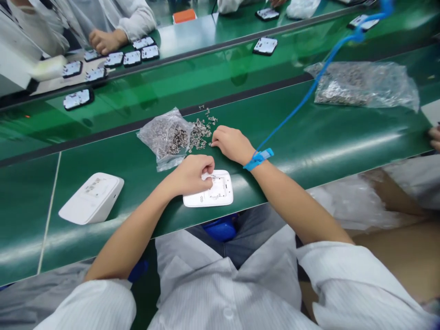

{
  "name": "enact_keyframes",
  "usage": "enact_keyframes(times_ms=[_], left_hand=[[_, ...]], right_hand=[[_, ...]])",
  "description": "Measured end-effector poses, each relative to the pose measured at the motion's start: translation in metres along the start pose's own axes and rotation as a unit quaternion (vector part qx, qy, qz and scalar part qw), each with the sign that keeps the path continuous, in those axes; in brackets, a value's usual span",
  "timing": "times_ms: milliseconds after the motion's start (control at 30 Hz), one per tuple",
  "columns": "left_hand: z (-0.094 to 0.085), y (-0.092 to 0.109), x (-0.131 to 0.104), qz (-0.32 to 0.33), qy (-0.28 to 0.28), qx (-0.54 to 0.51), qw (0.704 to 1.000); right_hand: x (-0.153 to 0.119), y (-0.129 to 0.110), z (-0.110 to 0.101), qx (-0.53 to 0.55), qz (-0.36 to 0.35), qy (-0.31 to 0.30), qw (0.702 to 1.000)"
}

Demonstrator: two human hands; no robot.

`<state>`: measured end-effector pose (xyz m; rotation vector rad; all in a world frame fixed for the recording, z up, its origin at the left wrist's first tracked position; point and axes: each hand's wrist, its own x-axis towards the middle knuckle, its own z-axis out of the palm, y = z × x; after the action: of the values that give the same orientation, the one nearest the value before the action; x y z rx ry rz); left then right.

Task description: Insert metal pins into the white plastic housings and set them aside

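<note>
My left hand [195, 175] rests over a white plastic housing [192, 200] lying flat near the bench edge. Its thumb and fingers are drawn together above the recessed part of the housing; whatever they pinch is too small to make out. At the right side of a pile of small metal parts [199, 134], my right hand [233, 143] has its fingertips pressed together. A tiny shiny piece shows by those fingertips, but I cannot tell whether it is gripped. A clear plastic bag [161, 135] of the same parts lies beside the pile, its mouth toward it.
A blue wrist strap [258, 158] with a coiled cord [302, 103] runs from my right wrist to the upper right. Another white housing [92, 197] stands at left, a second bag of parts [364, 87] at right. Black-edged units [78, 98] lie beyond, near a co-worker's hand [107, 42].
</note>
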<state>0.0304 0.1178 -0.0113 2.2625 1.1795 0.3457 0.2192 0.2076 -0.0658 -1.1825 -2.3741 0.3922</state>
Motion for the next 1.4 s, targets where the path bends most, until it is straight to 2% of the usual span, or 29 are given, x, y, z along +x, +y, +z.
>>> enact_keyframes(times_ms=[100, 233, 333, 400, 633, 800, 933, 1000, 1200, 1400], left_hand=[[-0.001, -0.004, -0.001, 0.010, 0.000, -0.028, 1.000], [-0.002, -0.010, 0.000, -0.021, 0.004, -0.079, 0.997], [-0.001, -0.012, 0.001, -0.017, 0.013, -0.079, 0.997], [0.001, -0.010, 0.000, -0.002, 0.025, -0.044, 0.999], [0.006, 0.002, -0.001, 0.062, 0.035, 0.129, 0.989], [0.007, 0.000, 0.000, 0.082, 0.013, 0.145, 0.986], [0.006, 0.001, 0.000, 0.083, -0.002, 0.166, 0.983], [0.006, 0.005, 0.000, 0.076, -0.008, 0.188, 0.979], [0.009, 0.014, 0.002, 0.071, -0.011, 0.238, 0.969], [0.008, 0.012, 0.006, 0.055, -0.016, 0.208, 0.977]], right_hand=[[-0.029, -0.009, -0.014, 0.066, 0.014, 0.057, 0.996], [-0.080, -0.035, -0.031, 0.145, 0.019, 0.138, 0.980], [-0.109, -0.054, -0.030, 0.117, -0.008, 0.143, 0.983], [-0.117, -0.063, -0.025, 0.101, -0.012, 0.149, 0.984], [-0.114, -0.075, -0.002, 0.123, 0.043, 0.162, 0.978], [-0.107, -0.069, 0.003, 0.183, 0.104, 0.158, 0.965], [-0.102, -0.066, -0.004, 0.218, 0.137, 0.103, 0.961], [-0.105, -0.067, -0.006, 0.216, 0.132, 0.099, 0.962], [-0.125, -0.071, 0.001, 0.131, 0.054, 0.182, 0.973], [-0.126, -0.070, 0.000, 0.079, 0.000, 0.116, 0.990]])
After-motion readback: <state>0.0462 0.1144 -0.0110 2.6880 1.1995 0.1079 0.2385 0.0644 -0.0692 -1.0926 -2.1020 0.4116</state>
